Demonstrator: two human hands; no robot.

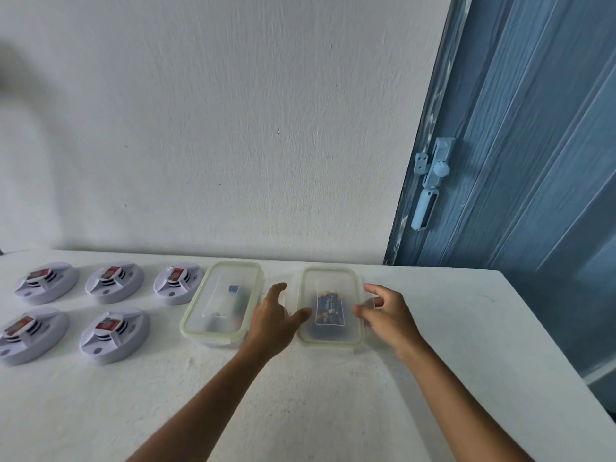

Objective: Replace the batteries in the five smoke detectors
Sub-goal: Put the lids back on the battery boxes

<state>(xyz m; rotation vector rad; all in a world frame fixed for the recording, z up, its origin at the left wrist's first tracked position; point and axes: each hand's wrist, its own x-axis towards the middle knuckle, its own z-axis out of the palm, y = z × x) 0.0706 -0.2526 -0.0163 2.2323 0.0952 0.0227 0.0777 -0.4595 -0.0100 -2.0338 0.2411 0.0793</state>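
Several white smoke detectors lie back side up at the table's left in two rows, such as one in the back row (115, 281) and one in the front row (113, 333); each shows a red battery. A lidded clear box (328, 270) holds dark blue batteries (328, 310). My left hand (275, 315) touches its left side with the thumb on the lid's edge and the fingers fairly straight. My right hand (386, 310) pinches the box's right side clip (370, 300) with curled fingers.
A second lidded clear box (197, 305) stands just left of my left hand, with a small blue-tipped item inside. The white table (333, 395) meets a white wall behind. A blue door with a latch (433, 181) stands at the right, past the table's edge.
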